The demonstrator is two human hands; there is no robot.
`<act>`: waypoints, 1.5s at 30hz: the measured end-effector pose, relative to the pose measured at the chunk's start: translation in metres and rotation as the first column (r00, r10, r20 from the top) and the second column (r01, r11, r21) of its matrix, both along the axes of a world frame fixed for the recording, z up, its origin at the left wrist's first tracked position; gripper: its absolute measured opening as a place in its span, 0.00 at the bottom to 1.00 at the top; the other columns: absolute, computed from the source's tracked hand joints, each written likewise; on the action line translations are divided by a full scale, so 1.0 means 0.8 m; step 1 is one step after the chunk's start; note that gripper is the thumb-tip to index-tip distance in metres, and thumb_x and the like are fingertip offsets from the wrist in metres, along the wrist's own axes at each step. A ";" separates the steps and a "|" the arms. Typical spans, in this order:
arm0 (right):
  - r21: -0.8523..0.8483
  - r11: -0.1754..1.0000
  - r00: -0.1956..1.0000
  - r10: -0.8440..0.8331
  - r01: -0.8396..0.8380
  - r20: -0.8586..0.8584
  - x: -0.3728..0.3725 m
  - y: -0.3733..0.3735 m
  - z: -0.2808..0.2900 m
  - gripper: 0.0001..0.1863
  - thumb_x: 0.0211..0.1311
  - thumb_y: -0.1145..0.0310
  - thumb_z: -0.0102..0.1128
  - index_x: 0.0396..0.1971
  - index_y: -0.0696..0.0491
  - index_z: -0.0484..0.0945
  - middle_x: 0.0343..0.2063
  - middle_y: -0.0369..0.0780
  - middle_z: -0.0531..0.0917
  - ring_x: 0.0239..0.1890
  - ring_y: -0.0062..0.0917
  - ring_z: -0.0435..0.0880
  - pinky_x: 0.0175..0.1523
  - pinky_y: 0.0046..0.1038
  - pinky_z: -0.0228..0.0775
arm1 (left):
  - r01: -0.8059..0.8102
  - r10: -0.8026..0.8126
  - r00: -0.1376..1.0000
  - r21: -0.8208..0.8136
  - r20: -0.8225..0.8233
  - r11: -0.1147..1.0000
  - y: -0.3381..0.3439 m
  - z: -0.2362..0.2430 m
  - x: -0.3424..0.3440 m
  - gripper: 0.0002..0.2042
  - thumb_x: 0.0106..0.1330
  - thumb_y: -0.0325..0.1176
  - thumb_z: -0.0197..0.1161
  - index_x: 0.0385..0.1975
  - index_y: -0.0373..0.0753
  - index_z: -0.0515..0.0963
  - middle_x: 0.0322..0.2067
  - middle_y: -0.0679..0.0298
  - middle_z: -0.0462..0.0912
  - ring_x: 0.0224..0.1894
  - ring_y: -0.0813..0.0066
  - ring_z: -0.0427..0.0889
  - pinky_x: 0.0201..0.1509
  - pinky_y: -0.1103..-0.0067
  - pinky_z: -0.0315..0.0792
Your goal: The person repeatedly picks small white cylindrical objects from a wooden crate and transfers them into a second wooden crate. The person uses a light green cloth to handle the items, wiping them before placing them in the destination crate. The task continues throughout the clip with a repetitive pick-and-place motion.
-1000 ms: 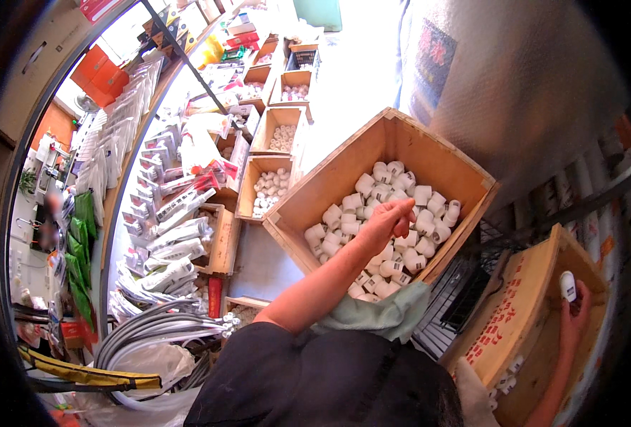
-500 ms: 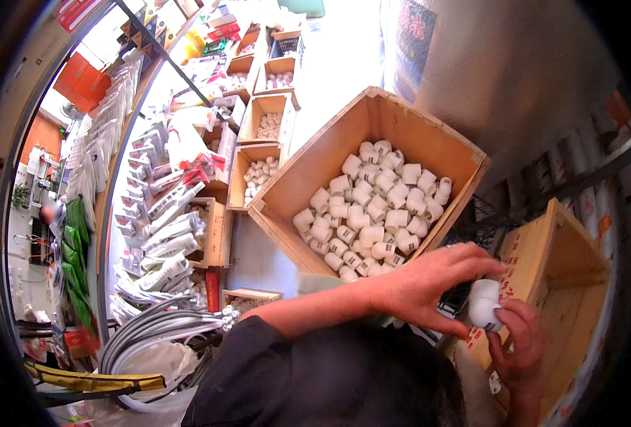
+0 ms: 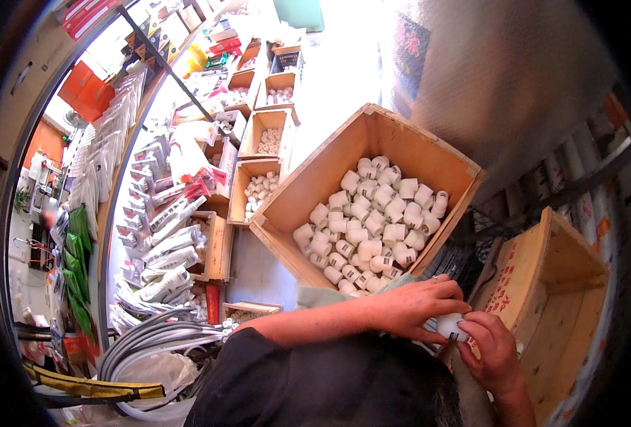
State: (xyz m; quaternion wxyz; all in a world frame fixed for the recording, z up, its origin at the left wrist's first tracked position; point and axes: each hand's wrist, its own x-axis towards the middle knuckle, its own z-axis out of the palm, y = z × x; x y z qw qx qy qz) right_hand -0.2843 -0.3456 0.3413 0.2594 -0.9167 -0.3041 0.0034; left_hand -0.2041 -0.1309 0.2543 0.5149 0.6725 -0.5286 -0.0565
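My left hand (image 3: 418, 309) and my right hand (image 3: 490, 352) meet at the lower right, both closed on one white plastic elbow fitting (image 3: 449, 327) with a dark printed mark. A large wooden box (image 3: 301, 199) of many similar fittings sits just beyond them, tilted in view. A pale green cloth (image 3: 315, 295) lies at that box's near edge, partly behind my left forearm. Beside my right hand is a second wooden box (image 3: 571, 327) with red lettering on its side; the visible part of its bottom is bare, and part is hidden by my arm.
Several small wooden boxes (image 3: 253, 132) of white parts line the left of the aisle. Packaged goods (image 3: 169, 235), coiled grey hoses (image 3: 141, 334) and green packets (image 3: 77, 270) crowd the left shelving. Long rolls (image 3: 579, 178) stand behind a dark rail at right.
My right hand has come up out of the smaller box with the fitting, moving left. My left hand has moved down and right from above the large box and now grips the fitting too.
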 end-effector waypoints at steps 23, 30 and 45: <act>-0.014 0.994 0.986 -0.109 0.108 -0.125 -0.002 -0.002 -0.011 0.24 0.48 0.76 0.69 0.49 0.55 0.77 0.43 0.44 0.82 0.40 0.39 0.84 0.44 0.35 0.77 | -0.445 0.592 0.804 0.727 0.067 0.523 0.162 -0.153 0.093 0.22 0.52 0.42 0.69 0.47 0.42 0.78 0.44 0.51 0.76 0.48 0.50 0.77 0.53 0.64 0.72; -0.038 0.994 0.989 -0.104 0.100 -0.108 -0.003 -0.002 -0.009 0.22 0.48 0.75 0.69 0.47 0.53 0.79 0.39 0.43 0.83 0.38 0.37 0.84 0.42 0.35 0.77 | -0.381 0.399 0.876 0.895 0.269 0.234 0.160 -0.198 0.088 0.18 0.53 0.40 0.69 0.43 0.41 0.79 0.45 0.49 0.74 0.44 0.50 0.80 0.45 0.61 0.76; 0.000 0.996 0.990 -0.086 0.087 -0.108 -0.005 -0.005 -0.003 0.18 0.48 0.76 0.68 0.43 0.53 0.80 0.36 0.42 0.84 0.38 0.36 0.84 0.43 0.34 0.77 | -0.324 0.467 0.864 0.918 0.188 0.229 0.167 -0.229 0.098 0.19 0.55 0.33 0.69 0.47 0.41 0.75 0.54 0.43 0.68 0.51 0.45 0.78 0.53 0.58 0.74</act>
